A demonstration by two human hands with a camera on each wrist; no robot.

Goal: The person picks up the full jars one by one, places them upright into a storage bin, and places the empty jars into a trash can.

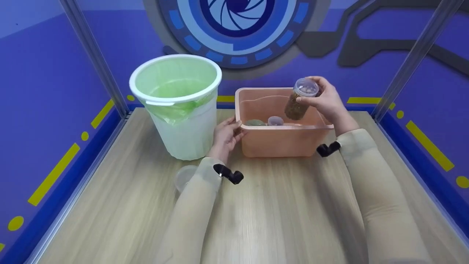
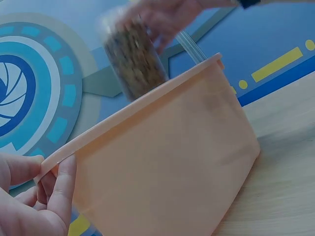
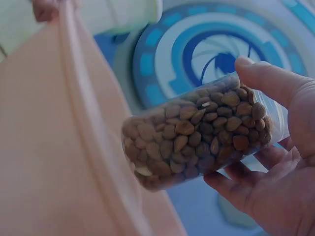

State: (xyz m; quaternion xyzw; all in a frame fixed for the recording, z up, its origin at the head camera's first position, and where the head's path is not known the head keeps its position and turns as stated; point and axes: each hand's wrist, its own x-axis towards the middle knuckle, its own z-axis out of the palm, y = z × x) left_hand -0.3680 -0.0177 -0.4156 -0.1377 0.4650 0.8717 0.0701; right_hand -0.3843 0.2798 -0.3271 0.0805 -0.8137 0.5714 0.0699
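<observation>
Plastic jar (image 1: 295, 107) sits between the right hand's (image 1: 327, 102) thumb and curled fingers, at the tub's (image 1: 284, 143) mouth; left hand (image 1: 226, 136) pinches the tub.

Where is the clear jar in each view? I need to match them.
Head: the jar is right of centre, upper half, in the right hand.
Left wrist: jar at top, slightly left of centre.
Right wrist: jar near centre, tilted.
Shared landmark: the peach bin, in all three.
</observation>
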